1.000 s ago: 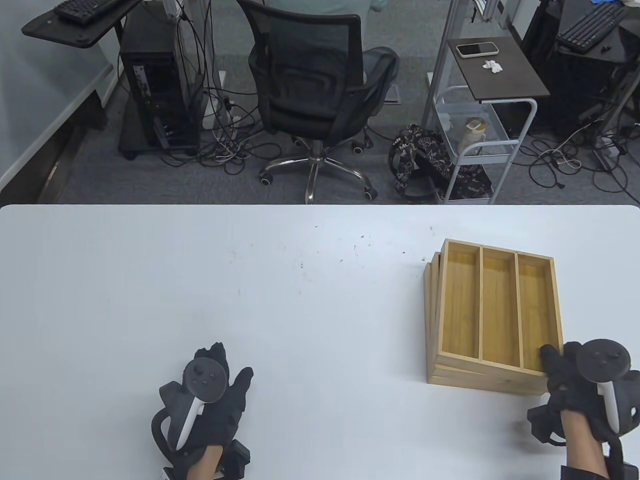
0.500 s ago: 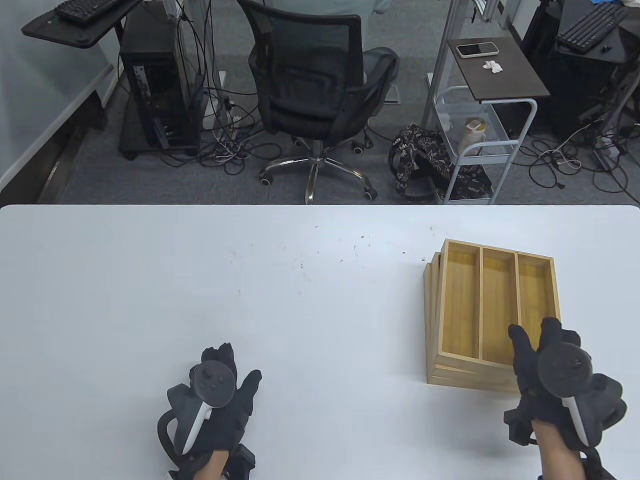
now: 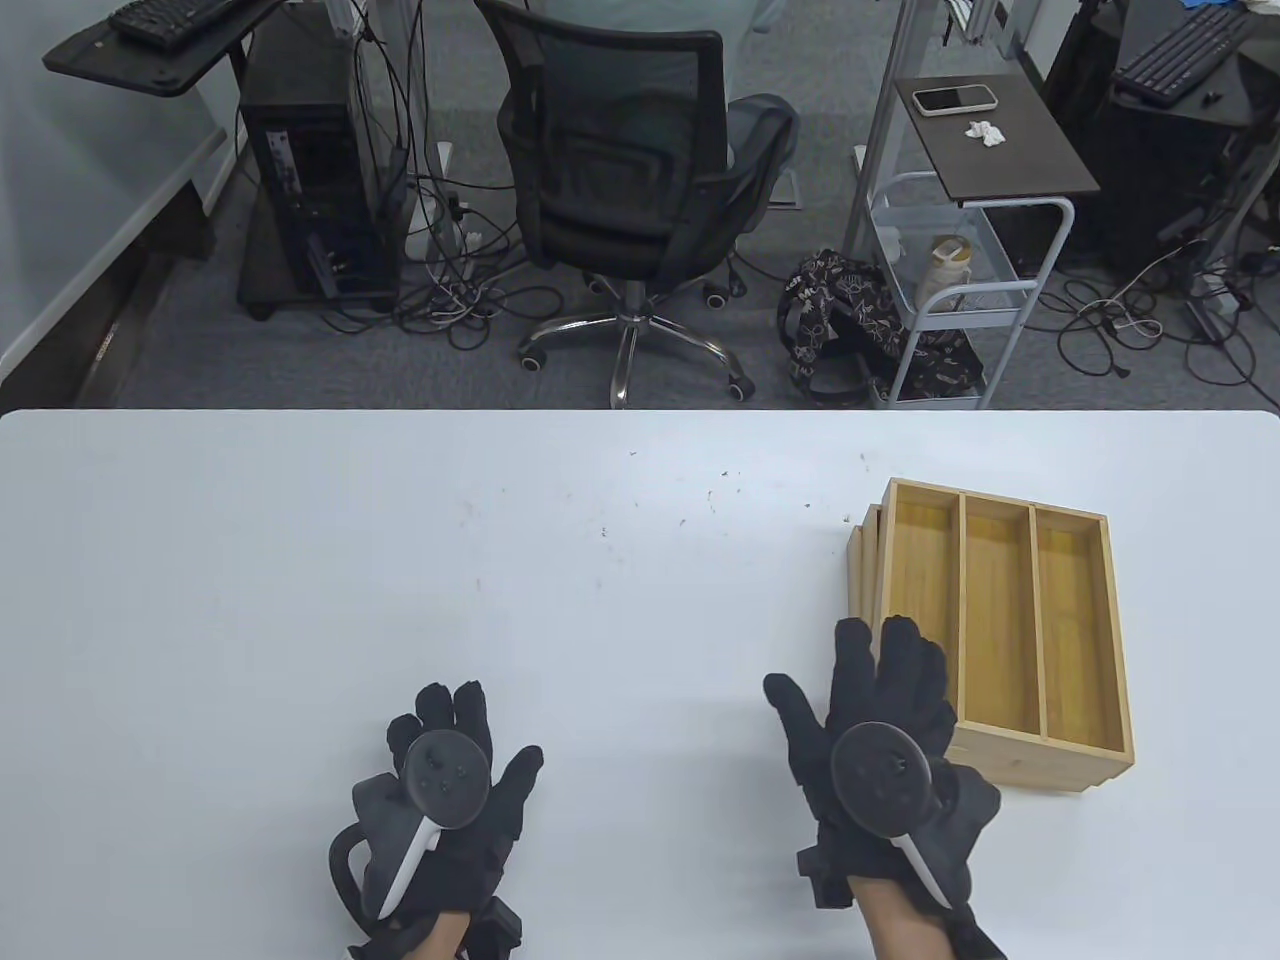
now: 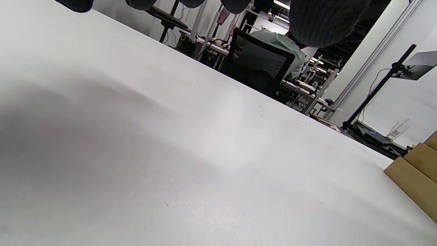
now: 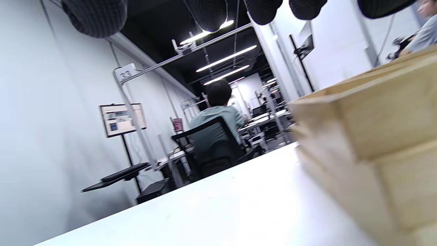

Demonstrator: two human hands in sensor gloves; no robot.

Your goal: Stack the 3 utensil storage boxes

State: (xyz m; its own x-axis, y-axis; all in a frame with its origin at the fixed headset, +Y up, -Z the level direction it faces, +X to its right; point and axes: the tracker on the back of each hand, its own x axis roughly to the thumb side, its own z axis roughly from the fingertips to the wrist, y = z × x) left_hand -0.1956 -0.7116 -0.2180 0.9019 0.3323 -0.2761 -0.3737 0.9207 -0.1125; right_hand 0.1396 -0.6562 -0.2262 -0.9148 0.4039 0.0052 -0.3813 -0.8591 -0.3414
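White table (image 3: 400, 560) in an office took up the near half of the table view, with a black office chair (image 3: 620, 180) and a cart (image 3: 950, 290) on the carpet behind it. Three wooden boxes (image 3: 1010, 620) sat stacked on the table's right side, the top one showing three long compartments; the lower two peeked out along the left edge, so the stack looked slightly fanned, not square.

Stacking looked essentially done; the step in hand read as squaring up or letting go. Right hand (image 3: 880, 740) lay flat with fingers spread wide, holding nothing, at the stack's near-left corner; contact could not be told. Left hand (image 3: 450, 800) was open too, fingers spread, holding nothing, over bare table well apart from the boxes.

Next move probably called for a nudge on the left side to line up the offset edges, or simply pulling both hands back.

Near-left corner of the stack was hidden by the right hand. Left wrist view caught only a corner of the boxes; right wrist view was blurred. Lower boxes' insides were covered.
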